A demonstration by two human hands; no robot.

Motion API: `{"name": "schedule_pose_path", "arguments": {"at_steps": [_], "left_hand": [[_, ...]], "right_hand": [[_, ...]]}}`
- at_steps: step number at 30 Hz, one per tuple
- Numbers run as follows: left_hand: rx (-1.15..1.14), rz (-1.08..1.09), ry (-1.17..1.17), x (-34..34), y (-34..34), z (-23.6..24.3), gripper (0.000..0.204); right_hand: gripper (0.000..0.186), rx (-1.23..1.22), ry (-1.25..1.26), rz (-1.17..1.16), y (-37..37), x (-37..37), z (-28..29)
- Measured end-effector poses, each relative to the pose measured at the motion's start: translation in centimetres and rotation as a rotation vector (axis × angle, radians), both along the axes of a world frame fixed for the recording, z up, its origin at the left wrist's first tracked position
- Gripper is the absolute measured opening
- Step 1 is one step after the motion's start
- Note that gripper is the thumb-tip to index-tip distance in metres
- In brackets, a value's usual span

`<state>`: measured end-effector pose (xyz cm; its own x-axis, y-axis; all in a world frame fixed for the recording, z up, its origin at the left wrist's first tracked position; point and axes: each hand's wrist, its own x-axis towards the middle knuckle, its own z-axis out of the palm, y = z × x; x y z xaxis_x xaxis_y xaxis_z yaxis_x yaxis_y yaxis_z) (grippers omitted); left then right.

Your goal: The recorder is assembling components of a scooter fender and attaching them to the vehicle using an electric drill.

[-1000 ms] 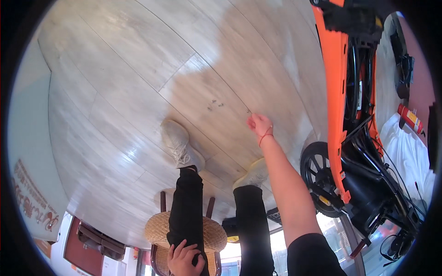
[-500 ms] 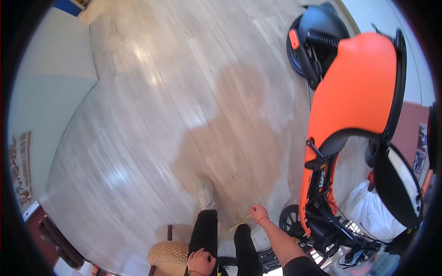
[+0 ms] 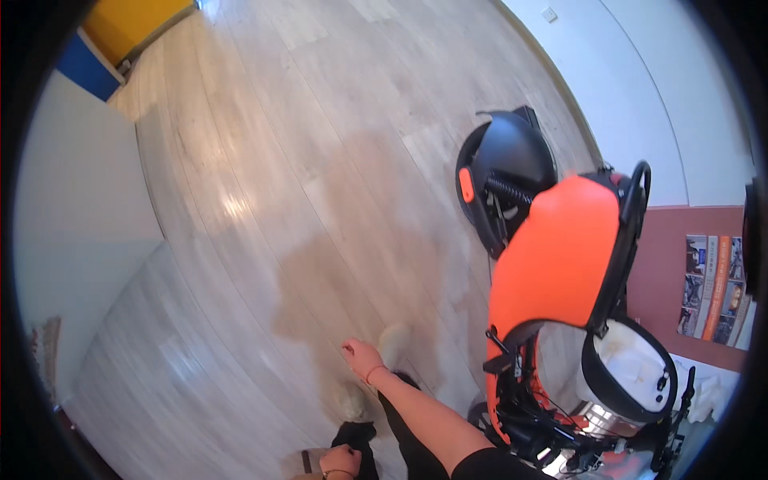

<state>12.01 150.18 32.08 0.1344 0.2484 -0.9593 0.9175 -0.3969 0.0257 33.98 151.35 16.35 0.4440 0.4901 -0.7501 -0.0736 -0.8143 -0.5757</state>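
My right hand hangs over the wooden floor in front of my shoes, its fingers curled into a loose fist with nothing visible in it. A thin red band circles that wrist. At the lower edge my left hand is held close to my dark-trousered leg. Its fingers are folded in, and no object shows in them. To the right stands an orange and black scooter with its front wheel partly covered by a black mudguard. Neither hand touches the scooter.
A pale wall panel borders the floor on the left, with a blue and a yellow panel beyond it. A black-rimmed seat or lid sits beside the scooter. Printed posters hang on the reddish wall at right.
My right hand has swung forward and left across my body. My feet have stepped, the right shoe now ahead. The view has shifted, showing more floor and wall at the top.
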Motion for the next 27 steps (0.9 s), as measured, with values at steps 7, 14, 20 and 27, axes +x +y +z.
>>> {"name": "schedule_pose_path", "arguments": {"at_steps": [7,14,20,27], "left_hand": [[0.167,0.098,-0.103,6.2,11.2,-3.9,0.031],[0.081,0.105,-0.170,18.7,21.6,3.1,0.032],[0.197,0.385,-0.557,23.2,30.9,5.3,0.038],[0.142,0.359,-0.475,30.8,43.1,13.3,0.045]], "right_hand": [[0.025,-0.065,-0.047,0.158,0.4,13.0,1.6],[0.037,-0.403,-0.054,0.133,-7.4,28.1,8.5],[0.033,-0.817,0.086,0.296,-15.7,35.1,9.3],[0.022,-0.596,0.128,0.239,-3.7,35.8,13.7]]}}
